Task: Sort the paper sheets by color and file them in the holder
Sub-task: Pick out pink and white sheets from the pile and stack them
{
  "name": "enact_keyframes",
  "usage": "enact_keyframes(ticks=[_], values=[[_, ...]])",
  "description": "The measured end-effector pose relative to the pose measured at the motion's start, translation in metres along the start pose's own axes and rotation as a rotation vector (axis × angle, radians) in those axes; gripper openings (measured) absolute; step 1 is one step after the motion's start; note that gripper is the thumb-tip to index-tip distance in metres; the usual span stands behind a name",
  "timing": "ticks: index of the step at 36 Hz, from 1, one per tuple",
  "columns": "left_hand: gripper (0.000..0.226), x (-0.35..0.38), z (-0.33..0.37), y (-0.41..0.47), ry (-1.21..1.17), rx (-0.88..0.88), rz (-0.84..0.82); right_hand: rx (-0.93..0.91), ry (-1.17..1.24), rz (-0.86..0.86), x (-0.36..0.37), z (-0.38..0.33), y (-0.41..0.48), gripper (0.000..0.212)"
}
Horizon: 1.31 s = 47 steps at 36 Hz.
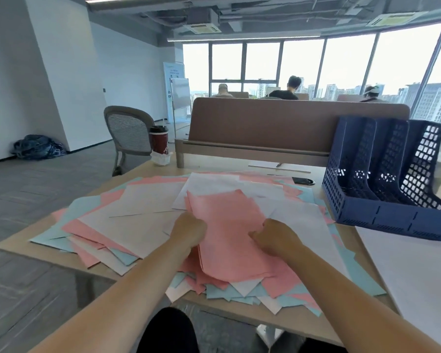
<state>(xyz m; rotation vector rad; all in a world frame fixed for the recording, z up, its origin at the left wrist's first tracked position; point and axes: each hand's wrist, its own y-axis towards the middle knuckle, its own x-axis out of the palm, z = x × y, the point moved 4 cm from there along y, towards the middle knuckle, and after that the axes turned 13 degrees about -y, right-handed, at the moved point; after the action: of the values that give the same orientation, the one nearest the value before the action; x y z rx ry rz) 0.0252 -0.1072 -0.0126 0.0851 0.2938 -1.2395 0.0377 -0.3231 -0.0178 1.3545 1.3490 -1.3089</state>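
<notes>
A loose spread of pink, white and light blue paper sheets [127, 220] covers the wooden table [23, 247]. On top, in the middle, lies a stack of pink sheets [227, 230]. My left hand [189, 231] grips the stack's left edge with curled fingers. My right hand [275, 238] holds its right edge, fingers curled over the paper. A dark blue mesh file holder [382, 179] with three slots stands at the back right, its slots showing no paper.
A white stack of sheets [423, 276] lies at the right edge. A dark red cup [159, 139] on a napkin stands at the table's far left corner. A brown desk divider [278, 123], a pen on paper and a black object sit behind the pile. A grey chair [127, 131] stands left.
</notes>
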Motion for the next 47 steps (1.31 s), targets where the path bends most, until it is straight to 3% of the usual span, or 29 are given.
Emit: enact_keyframes(ticks=[5, 11, 16, 19, 23, 26, 36, 42, 47], values=[[0.01, -0.005, 0.0, 0.0, -0.202, -0.09, 0.001, 0.028, 0.063, 0.031, -0.009, -0.005, -0.004, 0.052], [0.052, -0.003, -0.02, 0.039, -0.337, -0.16, -0.038, 0.074, 0.246, 0.016, -0.023, -0.001, -0.004, 0.031], [0.027, -0.004, -0.006, 0.014, -0.353, -0.212, -0.055, 0.102, 0.446, -0.037, -0.024, 0.004, 0.004, 0.027], [0.017, 0.0, -0.006, 0.01, -0.28, -0.209, -0.099, 0.135, 0.43, -0.036, -0.021, 0.01, 0.01, 0.019], [0.018, 0.002, 0.004, 0.016, -0.242, -0.083, -0.171, 0.129, 0.442, 0.041, -0.025, 0.018, 0.016, 0.007], [0.036, -0.001, 0.022, 0.017, -0.345, -0.008, -0.204, 0.085, 0.605, 0.08, -0.038, 0.02, 0.02, 0.019], [0.033, -0.016, 0.102, 0.025, -0.608, 0.259, -0.229, -0.037, 0.982, 0.302, -0.102, 0.009, 0.018, 0.029], [0.016, -0.019, 0.113, 0.029, -0.642, 0.342, -0.223, -0.135, 1.085, 0.296, -0.103, 0.009, 0.017, 0.026], [0.029, -0.019, 0.114, 0.031, -0.622, 0.397, -0.245, -0.201, 1.118, 0.315, -0.102, 0.008, 0.019, 0.021]])
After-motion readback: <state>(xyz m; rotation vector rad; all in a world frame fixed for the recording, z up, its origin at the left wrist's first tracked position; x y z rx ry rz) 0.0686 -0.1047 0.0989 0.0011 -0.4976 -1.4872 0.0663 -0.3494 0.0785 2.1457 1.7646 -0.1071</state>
